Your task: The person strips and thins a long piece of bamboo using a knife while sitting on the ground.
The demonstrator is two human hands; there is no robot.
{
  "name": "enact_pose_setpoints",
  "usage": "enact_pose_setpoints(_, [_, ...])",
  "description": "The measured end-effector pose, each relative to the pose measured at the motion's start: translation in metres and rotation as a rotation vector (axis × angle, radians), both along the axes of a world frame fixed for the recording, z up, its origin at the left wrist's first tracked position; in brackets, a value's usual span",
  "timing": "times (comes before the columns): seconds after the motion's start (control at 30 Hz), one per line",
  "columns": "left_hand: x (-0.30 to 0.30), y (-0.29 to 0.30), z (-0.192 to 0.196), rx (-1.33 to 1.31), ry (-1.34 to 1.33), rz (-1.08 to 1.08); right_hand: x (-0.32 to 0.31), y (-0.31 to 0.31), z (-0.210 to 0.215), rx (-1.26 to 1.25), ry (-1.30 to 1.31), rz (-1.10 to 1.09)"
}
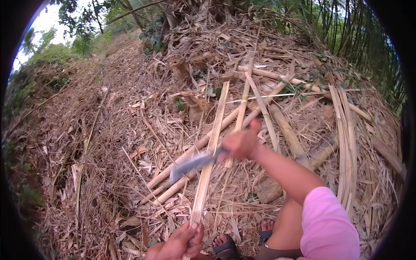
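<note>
My left hand (185,241) is closed around the near end of a long split bamboo strip (209,169), whose pale inner face shows. The strip slants away from me and up to the right. In my right hand (242,141) is the dark handle of a machete (193,166), gripped in a fist. Its broad grey blade, smeared by motion, points left and lies across the middle of the strip. I cannot tell whether blade and strip touch. Behind the strip lie several round bamboo poles (171,177).
More split bamboo strips (342,143) lie at the right. Thick bamboo sections (288,132) rest beyond my right forearm. Cut stumps (193,106) stick up from the dry leaf litter (117,130). My sandalled feet (225,246) are at the lower edge. Green bamboo stems (346,30) stand far right.
</note>
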State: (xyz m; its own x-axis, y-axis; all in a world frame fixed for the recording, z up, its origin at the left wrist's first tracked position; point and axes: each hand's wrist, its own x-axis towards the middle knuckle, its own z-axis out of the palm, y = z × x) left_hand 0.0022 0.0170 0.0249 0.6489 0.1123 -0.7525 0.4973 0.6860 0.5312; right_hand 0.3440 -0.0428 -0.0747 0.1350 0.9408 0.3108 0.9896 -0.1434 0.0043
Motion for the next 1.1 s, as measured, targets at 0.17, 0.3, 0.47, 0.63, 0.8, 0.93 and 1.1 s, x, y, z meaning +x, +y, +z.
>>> enact_pose_setpoints(0.17, [-0.010,-0.022,0.007,0.087,0.115,-0.059,0.074,-0.028,-0.037,0.151,0.392,-0.598])
enact_pose_setpoints(0.3, [-0.013,-0.018,0.005,0.077,0.079,-0.029,0.033,-0.011,-0.038,0.215,0.360,-0.256])
enact_pose_setpoints(0.47, [-0.035,-0.024,0.009,0.082,0.148,-0.033,0.082,-0.023,-0.052,0.203,0.479,-0.590])
enact_pose_setpoints(0.63, [-0.035,-0.025,0.013,0.034,0.171,-0.066,0.083,-0.045,-0.042,0.210,0.504,-0.778])
enact_pose_setpoints(0.8, [-0.030,-0.022,0.018,0.039,0.118,-0.033,0.051,-0.017,-0.031,0.238,0.352,-0.384])
enact_pose_setpoints(0.93, [-0.058,-0.032,0.020,0.050,0.198,-0.051,0.085,-0.045,-0.030,0.192,0.703,-0.844])
enact_pose_setpoints(1.1, [-0.093,-0.057,0.025,0.264,0.194,-0.186,0.125,-0.093,-0.069,0.335,0.826,-1.319])
